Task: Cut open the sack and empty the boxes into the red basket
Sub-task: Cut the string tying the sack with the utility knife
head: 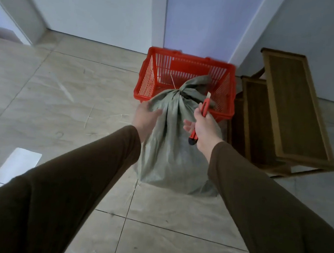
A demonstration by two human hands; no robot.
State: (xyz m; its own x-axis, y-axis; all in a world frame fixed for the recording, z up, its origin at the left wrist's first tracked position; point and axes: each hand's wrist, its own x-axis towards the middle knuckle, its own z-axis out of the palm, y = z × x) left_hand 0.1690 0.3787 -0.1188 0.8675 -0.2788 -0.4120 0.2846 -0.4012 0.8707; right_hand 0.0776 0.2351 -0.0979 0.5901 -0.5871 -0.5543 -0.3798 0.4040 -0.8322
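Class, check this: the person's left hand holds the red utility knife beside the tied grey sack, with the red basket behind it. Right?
Not quite. The head view shows the right hand holding the red utility knife; the left hand rests on the tied grey sack. The red basket does stand behind it.

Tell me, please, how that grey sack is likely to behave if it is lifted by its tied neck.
The sack looks floppy: its thin fabric creases under the left hand. It bulges and stands by itself, so the contents probably give it some weight. The knotted neck should hold, though the load may swing.
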